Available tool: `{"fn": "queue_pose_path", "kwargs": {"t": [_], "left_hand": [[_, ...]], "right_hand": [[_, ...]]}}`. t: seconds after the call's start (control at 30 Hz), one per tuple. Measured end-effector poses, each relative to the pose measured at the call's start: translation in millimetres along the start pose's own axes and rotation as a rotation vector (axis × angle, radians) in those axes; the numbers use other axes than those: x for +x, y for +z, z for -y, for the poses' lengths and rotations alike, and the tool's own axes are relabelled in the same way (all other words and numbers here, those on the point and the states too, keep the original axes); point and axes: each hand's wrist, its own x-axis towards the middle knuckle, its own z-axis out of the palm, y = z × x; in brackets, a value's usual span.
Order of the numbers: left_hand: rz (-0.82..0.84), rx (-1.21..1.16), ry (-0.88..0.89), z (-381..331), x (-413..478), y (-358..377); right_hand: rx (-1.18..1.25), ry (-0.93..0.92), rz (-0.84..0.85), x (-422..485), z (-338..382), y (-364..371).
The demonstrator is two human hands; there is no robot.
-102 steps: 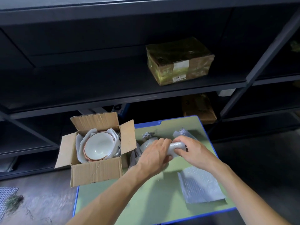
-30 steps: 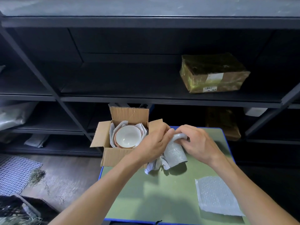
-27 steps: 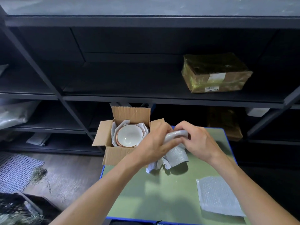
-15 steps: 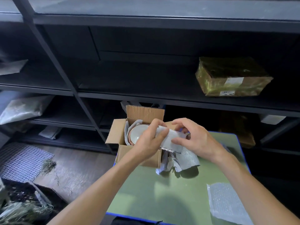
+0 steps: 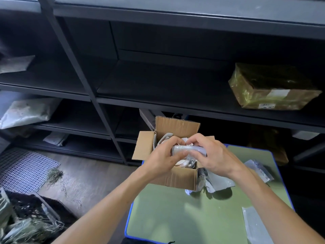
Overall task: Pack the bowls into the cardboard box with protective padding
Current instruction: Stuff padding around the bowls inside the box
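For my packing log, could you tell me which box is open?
The cardboard box on the green table, flaps up; the shelf package is sealed.

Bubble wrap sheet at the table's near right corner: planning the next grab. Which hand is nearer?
Right. The right hand, gripping the wrapped bundle over the box, sits up-left of the sheet; the left hand grips the bundle's other end, farther left.

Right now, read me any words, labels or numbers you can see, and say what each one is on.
Nothing here reads clearly.
White label on the film-wrapped parcel on the shelf: too blurred to read.
Small sticker on the parcel's front: dark print, too small to read.
Cardboard box: no print shows.
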Motion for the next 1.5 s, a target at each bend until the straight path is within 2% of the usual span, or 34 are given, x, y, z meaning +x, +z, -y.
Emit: {"fn": "queue_pose_path", "kwargs": {"t": [0.2, 0.3, 0.43, 0.67, 0.77, 0.93, 1.13, 1.33, 1.5], "left_hand": [[-0.012, -0.078, -0.046, 22, 0, -26], [-0.020, -0.087, -0.071, 34, 2, -42], [-0.059, -0.036, -0.021, 40, 9, -61], [-0.031, -0.052, -0.057, 41, 25, -75], [-0.041, 0.119, -0.100, 43, 24, -71], [-0.149, 0.472, -0.240, 60, 14, -54], [-0.175, 0.770, -0.168, 59, 19, -31], [-0.219, 0.830, -0.121, 63, 32, -21], [-0.182, 0.875, -0.075, 65, 30, -15]], "right_hand": [[0.041, 0.078, 0.034, 22, 24, 21], [0.123, 0.084, -0.040, 36, 30, 33], [0.287, 0.102, -0.087, 53, 38, 43], [0.300, 0.203, -0.168, 74, 43, 44], [0.165, 0.182, -0.178, 76, 36, 44], [0.026, 0.210, -0.210, 77, 20, 41], [-0.028, 0.200, -0.236, 79, 8, 38], [-0.067, 0.147, -0.180, 72, -7, 36], [-0.135, 0.081, -0.255, 76, -8, 35]]}}
